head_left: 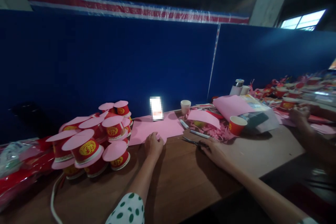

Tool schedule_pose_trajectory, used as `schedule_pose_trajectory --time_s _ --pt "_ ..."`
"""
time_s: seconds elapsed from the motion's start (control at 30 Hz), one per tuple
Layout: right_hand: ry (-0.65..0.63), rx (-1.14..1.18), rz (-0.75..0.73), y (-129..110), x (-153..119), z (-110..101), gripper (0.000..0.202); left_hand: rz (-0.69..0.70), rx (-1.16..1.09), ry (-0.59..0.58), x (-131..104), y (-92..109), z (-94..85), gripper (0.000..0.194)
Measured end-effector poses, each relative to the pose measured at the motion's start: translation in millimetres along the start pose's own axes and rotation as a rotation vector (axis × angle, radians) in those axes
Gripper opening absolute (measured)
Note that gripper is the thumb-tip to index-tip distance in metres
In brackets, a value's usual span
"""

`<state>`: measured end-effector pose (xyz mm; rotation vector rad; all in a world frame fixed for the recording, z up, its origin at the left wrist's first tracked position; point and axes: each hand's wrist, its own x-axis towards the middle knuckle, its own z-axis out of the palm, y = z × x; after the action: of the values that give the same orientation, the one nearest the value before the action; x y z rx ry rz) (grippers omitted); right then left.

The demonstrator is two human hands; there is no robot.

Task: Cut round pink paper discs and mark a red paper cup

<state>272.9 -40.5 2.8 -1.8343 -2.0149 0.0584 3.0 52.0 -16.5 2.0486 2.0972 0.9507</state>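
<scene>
Several red cups [97, 147] bore yellow emblems [87, 147], too blurred to read. Left hand [154, 144] pinched pink paper [164, 140] at a pink sheet's [147, 128] near edge; right hand [211, 148] covered scissors' [190, 141] handles on the table [181, 182], its grip impossible to tell.

Flat pink sheet [168, 126], dark scissors [193, 142] near its corner, blades pointing left

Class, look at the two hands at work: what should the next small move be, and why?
Probably the right hand should bring the scissors to the pink paper piece at the left hand. Its fingers are at the handles, the blades point toward that side, and pink scraps nearby suggest cutting. Whether the scissors are firmly gripped, I can't tell.
</scene>
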Motion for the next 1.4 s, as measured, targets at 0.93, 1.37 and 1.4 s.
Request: schedule_pose_trajectory --time_s 0.93,1.37,1.4 --pt "-0.070 -0.176 -0.032 -10.1 1.1 -36.6 0.027 -0.129 -0.222 -0.009 2.4 0.7 -6.9 0.034" --pt "-0.133 -0.362 -0.040 1.5 58.5 -14.2 0.025 -0.282 -0.748 0.203 10.0 -15.0 -4.9 0.035" --pt "-0.139 -0.368 -0.043 2.6 59.4 -13.5 0.026 -0.282 -0.727 0.191 9.9 -14.2 -5.5 0.034"
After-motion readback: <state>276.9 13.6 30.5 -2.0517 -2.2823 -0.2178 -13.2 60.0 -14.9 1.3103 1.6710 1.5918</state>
